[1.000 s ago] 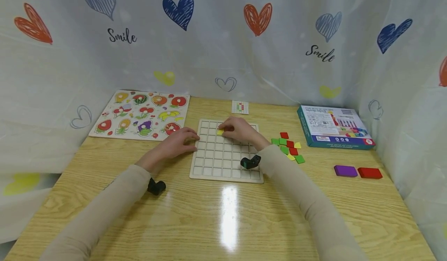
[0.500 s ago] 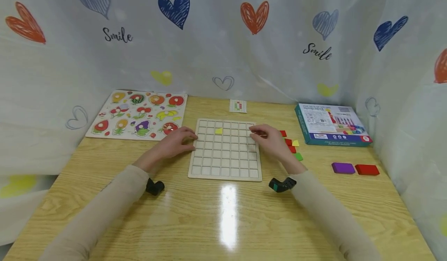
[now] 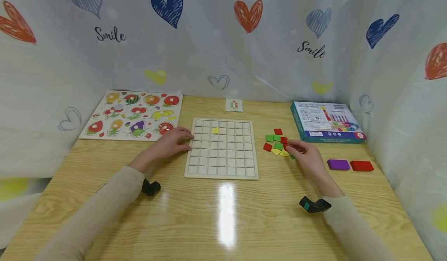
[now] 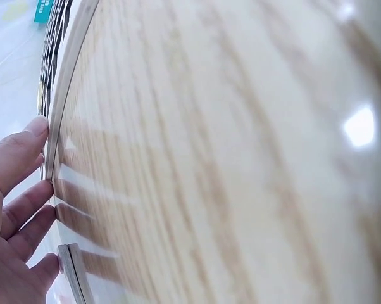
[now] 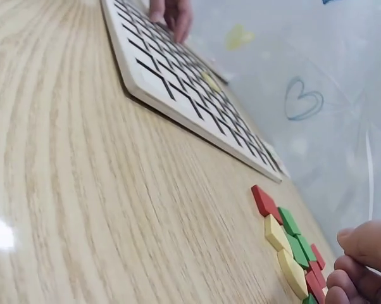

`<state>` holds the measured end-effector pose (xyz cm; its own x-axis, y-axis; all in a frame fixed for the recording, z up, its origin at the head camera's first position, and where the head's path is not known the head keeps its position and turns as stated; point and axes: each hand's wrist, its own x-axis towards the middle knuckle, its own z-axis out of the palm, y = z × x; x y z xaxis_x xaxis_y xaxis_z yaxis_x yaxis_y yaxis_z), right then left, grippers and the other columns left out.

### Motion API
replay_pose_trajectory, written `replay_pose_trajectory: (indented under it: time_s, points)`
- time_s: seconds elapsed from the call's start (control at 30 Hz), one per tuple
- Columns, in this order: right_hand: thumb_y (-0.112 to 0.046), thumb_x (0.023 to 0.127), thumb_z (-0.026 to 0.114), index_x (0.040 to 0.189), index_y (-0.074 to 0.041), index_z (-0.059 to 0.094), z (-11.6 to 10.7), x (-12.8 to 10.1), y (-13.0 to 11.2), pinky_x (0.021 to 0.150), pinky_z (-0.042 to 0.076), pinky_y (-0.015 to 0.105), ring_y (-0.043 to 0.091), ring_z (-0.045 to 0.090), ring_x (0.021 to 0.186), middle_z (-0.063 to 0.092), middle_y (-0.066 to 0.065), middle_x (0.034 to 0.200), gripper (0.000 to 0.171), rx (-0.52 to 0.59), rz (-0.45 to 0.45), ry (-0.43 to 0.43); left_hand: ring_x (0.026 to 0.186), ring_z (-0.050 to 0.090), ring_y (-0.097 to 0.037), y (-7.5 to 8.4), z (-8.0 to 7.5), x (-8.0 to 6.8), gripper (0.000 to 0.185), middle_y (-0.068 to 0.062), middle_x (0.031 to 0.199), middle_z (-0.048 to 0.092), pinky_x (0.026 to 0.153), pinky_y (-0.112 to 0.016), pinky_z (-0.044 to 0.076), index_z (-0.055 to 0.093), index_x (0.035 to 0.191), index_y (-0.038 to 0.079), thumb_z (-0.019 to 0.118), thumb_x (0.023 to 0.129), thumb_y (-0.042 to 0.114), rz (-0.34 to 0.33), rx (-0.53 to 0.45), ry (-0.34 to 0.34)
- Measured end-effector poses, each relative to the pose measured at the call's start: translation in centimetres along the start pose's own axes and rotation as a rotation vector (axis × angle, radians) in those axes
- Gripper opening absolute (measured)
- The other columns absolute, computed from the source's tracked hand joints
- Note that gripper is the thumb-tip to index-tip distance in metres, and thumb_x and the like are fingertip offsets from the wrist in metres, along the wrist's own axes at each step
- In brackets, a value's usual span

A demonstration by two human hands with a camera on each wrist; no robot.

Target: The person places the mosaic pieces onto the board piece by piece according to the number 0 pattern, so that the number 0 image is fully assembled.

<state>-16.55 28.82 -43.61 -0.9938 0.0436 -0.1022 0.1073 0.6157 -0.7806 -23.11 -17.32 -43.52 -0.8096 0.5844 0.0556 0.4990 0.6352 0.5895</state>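
A pale gridded wooden board (image 3: pixel 221 152) lies mid-table, with one small yellow tile (image 3: pixel 215 130) in a cell of an upper row. My left hand (image 3: pixel 172 141) touches the board's left edge; in the left wrist view its thumb and fingertips rest along that edge. To the right of the board lies a loose cluster of green tiles (image 3: pixel 278 146), red tiles (image 3: pixel 267 147) and yellow tiles (image 3: pixel 276 151). My right hand (image 3: pixel 308 159) is at the cluster's right side, fingers loosely bent, partly covering some tiles. No tile shows between its fingertips in the right wrist view.
Behind the board is a small pattern card (image 3: pixel 234 105). A fruit puzzle board (image 3: pixel 106 126) sits back left, and a printed box (image 3: pixel 314 123) back right. Nearer on the right lie a purple block (image 3: pixel 338 164) and a red block (image 3: pixel 361 166). A heart-printed curtain (image 3: pixel 209 51) surrounds the table.
My right hand has left the yellow tile in the grid and moved right to the loose tiles. The left hand stays at the board's edge. The head view has shifted slightly right.
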Motion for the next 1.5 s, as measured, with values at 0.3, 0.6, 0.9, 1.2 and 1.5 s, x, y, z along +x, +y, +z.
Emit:
replay_pose_trajectory:
  time_s: [0.3,0.6,0.9,1.2,1.5]
  points:
    - [-0.035,0.096,0.063,0.132,-0.005,0.061,1.8,0.2,-0.1,0.077,0.046,0.029,0.027,0.058,0.104,0.065,0.014,0.114,0.047,-0.088,-0.086,-0.013,0.121,0.051,-0.033,-0.3,0.2,-0.2,0.036,-0.017,0.129,0.055,0.103,-0.05,0.041,0.066,0.121,0.001,0.073,0.089,0.018,-0.018,-0.02,-0.001]
    - [-0.022,0.092,0.07,0.123,-0.002,0.066,3.1,1.4,-1.1,0.086,0.047,0.044,0.03,0.058,0.098,0.065,0.016,0.112,0.037,-0.187,-0.198,0.007,0.122,0.05,-0.033,-0.3,0.3,0.0,0.036,-0.016,0.13,0.054,0.103,-0.05,0.04,0.066,0.121,0.002,0.073,0.09,0.018,-0.02,-0.02,-0.004]
    - [-0.017,0.09,0.072,0.12,0.0,0.067,3.6,1.7,-1.8,0.088,0.049,0.049,0.033,0.061,0.103,0.064,0.018,0.116,0.035,-0.199,-0.26,-0.009,0.122,0.05,-0.033,-0.3,0.3,0.0,0.036,-0.016,0.13,0.054,0.104,-0.049,0.04,0.066,0.121,0.002,0.072,0.09,0.018,-0.03,-0.018,-0.01]
    - [-0.017,0.089,0.074,0.116,0.002,0.069,4.1,1.9,-2.4,0.087,0.049,0.049,0.032,0.061,0.101,0.066,0.018,0.113,0.033,-0.247,-0.288,-0.031,0.122,0.05,-0.033,0.0,0.1,0.0,0.036,-0.016,0.13,0.054,0.103,-0.049,0.04,0.066,0.121,0.002,0.072,0.09,0.018,-0.035,-0.022,-0.009]
    - [-0.014,0.089,0.073,0.116,0.002,0.069,4.4,2.0,-2.4,0.088,0.048,0.049,0.033,0.059,0.103,0.066,0.018,0.112,0.032,-0.29,-0.333,-0.035,0.122,0.05,-0.033,0.1,0.1,-0.1,0.036,-0.016,0.129,0.055,0.103,-0.05,0.041,0.066,0.122,0.002,0.073,0.09,0.017,-0.031,-0.025,-0.007]
